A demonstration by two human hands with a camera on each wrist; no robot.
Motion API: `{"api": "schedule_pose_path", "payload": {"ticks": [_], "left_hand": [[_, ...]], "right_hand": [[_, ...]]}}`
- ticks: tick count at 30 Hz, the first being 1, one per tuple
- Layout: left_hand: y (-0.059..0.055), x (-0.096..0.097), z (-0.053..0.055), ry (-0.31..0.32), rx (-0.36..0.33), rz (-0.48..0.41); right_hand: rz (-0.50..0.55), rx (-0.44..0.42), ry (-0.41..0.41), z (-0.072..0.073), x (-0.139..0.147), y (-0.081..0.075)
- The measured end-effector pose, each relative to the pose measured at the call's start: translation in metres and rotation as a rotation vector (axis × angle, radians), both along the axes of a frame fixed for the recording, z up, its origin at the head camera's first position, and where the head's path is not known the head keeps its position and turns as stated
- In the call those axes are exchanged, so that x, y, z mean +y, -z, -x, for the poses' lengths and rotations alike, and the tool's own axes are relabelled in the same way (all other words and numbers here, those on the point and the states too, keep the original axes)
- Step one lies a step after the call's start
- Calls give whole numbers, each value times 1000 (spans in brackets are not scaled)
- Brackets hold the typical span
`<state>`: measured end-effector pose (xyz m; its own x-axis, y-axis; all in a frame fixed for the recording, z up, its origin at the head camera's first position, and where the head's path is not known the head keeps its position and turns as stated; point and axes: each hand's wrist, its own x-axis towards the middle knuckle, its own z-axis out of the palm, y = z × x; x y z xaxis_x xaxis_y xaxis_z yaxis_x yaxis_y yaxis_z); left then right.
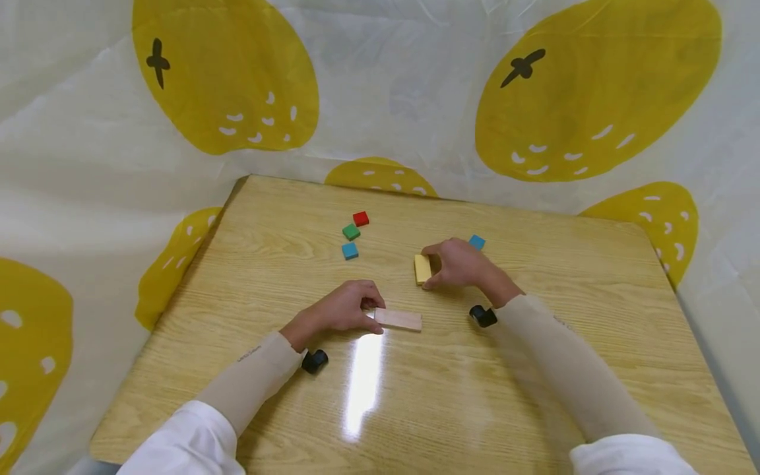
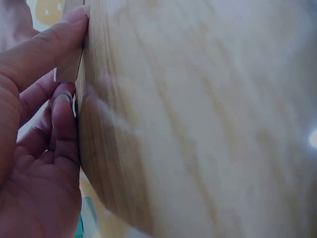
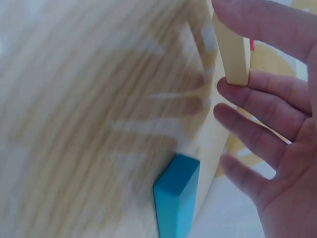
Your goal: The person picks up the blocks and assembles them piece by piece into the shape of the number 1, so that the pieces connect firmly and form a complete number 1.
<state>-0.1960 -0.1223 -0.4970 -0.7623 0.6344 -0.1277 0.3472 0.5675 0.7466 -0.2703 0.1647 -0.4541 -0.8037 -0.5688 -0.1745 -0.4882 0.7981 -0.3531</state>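
Note:
In the head view, my left hand (image 1: 347, 307) is at the left end of a pale, flat wooden block (image 1: 399, 319), pinching it between thumb and curled fingers. The left wrist view shows the thumb along the edge of this block (image 2: 68, 67), close over the tabletop. My right hand (image 1: 461, 262) pinches a yellow block (image 1: 422, 270) by its two ends, thumb at the near end and fingertips at the far one. Its other fingers spread loosely in the right wrist view, above a blue block (image 3: 176, 198) on the table.
Beyond the left hand, a red block (image 1: 361, 218), a green block (image 1: 351, 231) and a second blue block (image 1: 350, 251) lie in a loose column on the wooden table (image 1: 534, 396). A curtain with yellow fruit prints (image 1: 392, 86) hangs behind the table's far edge.

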Motion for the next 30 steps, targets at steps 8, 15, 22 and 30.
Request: {"api": "schedule_pose_path", "payload": {"ticks": [8,15,22,30], "left_hand": [[0,1,4,-1,1,8],[2,1,4,0,6,-5],[1,1,3,-9,-4,4],[2,0,1,-15,-10,2]], "right_hand": [[5,36,11,-10,-8,-2],[12,68,-2,-15,-12,3],[10,69,4,-21,-15,5],[22,59,9,-28,-19,5]]}}
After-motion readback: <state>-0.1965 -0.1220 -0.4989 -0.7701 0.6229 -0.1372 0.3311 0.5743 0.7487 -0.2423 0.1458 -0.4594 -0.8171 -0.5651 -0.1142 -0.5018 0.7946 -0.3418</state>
